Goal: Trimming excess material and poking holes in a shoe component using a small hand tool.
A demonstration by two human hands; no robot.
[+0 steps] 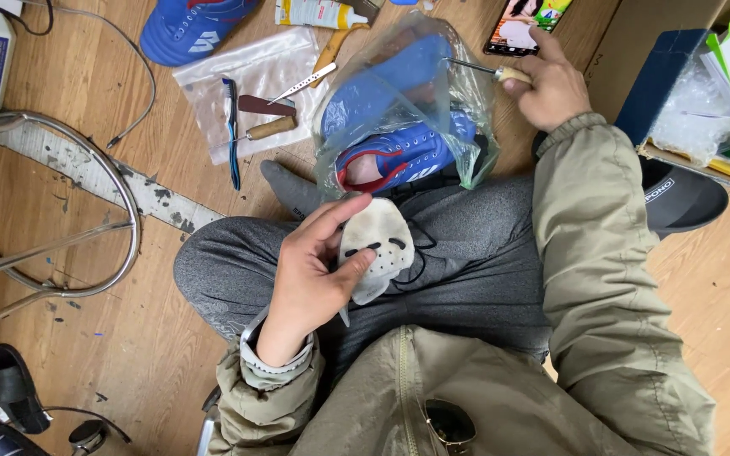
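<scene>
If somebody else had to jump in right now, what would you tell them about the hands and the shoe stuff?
Left hand: holds a worn whitish insole piece over the lap.
Right hand: grips a wooden-handled awl, its tip at the plastic bag.
Blue shoe: inside that bag, resting by the knees.
Second blue shoe: on the floor, upper left.
Spare tools lie on a clear sheet.
Insole is out of the shoe; the shoe is bagged.

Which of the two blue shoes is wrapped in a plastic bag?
The blue shoe on the person's lap, near the right hand, sits inside clear plastic. The other blue shoe, at the top edge on the floor, is bare.
</scene>
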